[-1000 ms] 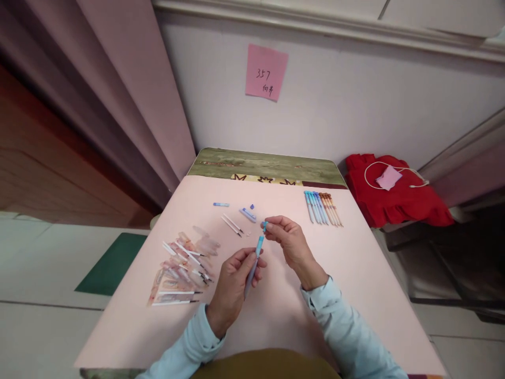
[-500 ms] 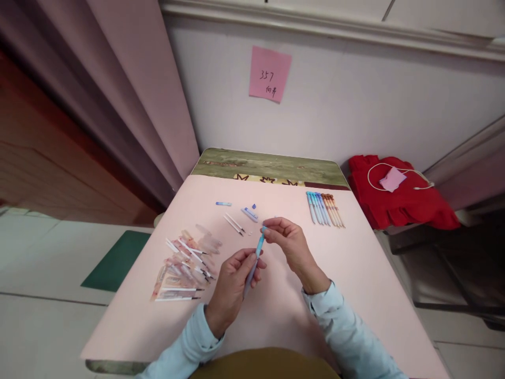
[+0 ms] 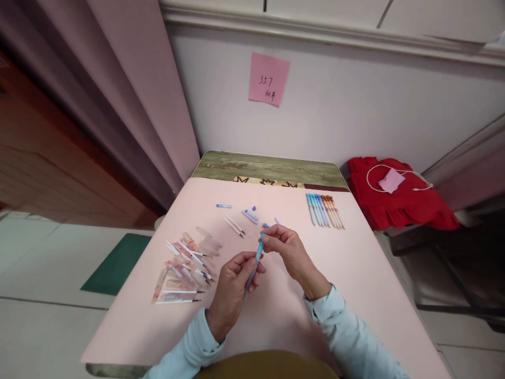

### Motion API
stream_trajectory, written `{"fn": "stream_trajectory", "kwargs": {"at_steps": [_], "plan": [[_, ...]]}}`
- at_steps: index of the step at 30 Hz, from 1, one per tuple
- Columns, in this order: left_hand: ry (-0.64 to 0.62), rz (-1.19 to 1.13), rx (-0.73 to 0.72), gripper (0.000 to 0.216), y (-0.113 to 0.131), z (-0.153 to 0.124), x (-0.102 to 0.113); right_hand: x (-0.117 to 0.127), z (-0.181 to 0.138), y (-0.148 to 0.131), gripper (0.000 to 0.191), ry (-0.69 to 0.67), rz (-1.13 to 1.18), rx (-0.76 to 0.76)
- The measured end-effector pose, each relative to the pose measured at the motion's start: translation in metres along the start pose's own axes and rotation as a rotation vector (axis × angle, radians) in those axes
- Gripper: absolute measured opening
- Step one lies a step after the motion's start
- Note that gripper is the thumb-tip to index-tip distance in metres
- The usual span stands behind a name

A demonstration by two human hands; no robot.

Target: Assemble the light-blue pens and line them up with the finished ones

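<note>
A blue pen [image 3: 259,251] stands tilted between my hands above the table. My left hand [image 3: 236,276] is closed around its lower barrel. The fingertips of my right hand [image 3: 286,250] pinch the pen's top end. Just beyond lie blue pen parts: a barrel piece [image 3: 250,216], a short blue tube [image 3: 223,206] and small dark-blue caps [image 3: 254,208]. Two white refills [image 3: 234,227] with dark tips rest to the left of them. Nearer my left arm is a loose pile of white refills and clear wrappers [image 3: 187,266].
At the far right of the pink tabletop [image 3: 347,295] lies a row of finished-looking blue and brown pens [image 3: 324,210]. A red cloth [image 3: 398,200] with a white cable and pink paper sits beside the table. A pink note [image 3: 269,79] is on the wall.
My right hand stays at the pen's top and has shifted slightly down toward me. A dark-blue cap and a slim blue piece beyond it show more clearly now.
</note>
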State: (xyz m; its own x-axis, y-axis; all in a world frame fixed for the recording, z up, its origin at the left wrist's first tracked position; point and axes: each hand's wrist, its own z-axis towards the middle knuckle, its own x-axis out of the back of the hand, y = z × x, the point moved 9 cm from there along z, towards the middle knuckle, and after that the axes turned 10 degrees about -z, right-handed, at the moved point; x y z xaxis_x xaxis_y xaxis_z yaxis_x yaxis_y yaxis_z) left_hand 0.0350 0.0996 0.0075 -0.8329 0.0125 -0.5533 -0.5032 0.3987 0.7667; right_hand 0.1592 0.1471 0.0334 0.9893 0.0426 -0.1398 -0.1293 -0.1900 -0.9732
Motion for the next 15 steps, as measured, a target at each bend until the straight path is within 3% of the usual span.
{"fn": "stream_trajectory", "kwargs": {"at_steps": [7,10,12,15], "plan": [[-0.032,0.021,-0.039,0.026,0.006,-0.002,-0.008,-0.002,-0.002,-0.014,0.027,-0.013,-0.01,0.054],[-0.016,0.052,-0.071,0.027,0.011,-0.002,-0.01,-0.002,-0.004,-0.021,0.036,-0.024,-0.043,0.081],[0.021,0.063,-0.098,0.028,0.014,-0.001,-0.007,0.005,-0.007,-0.021,0.044,0.026,-0.078,0.092],[0.112,0.064,-0.16,0.028,0.018,0.004,0.002,0.019,-0.018,-0.009,0.032,0.133,-0.235,0.1]]}}
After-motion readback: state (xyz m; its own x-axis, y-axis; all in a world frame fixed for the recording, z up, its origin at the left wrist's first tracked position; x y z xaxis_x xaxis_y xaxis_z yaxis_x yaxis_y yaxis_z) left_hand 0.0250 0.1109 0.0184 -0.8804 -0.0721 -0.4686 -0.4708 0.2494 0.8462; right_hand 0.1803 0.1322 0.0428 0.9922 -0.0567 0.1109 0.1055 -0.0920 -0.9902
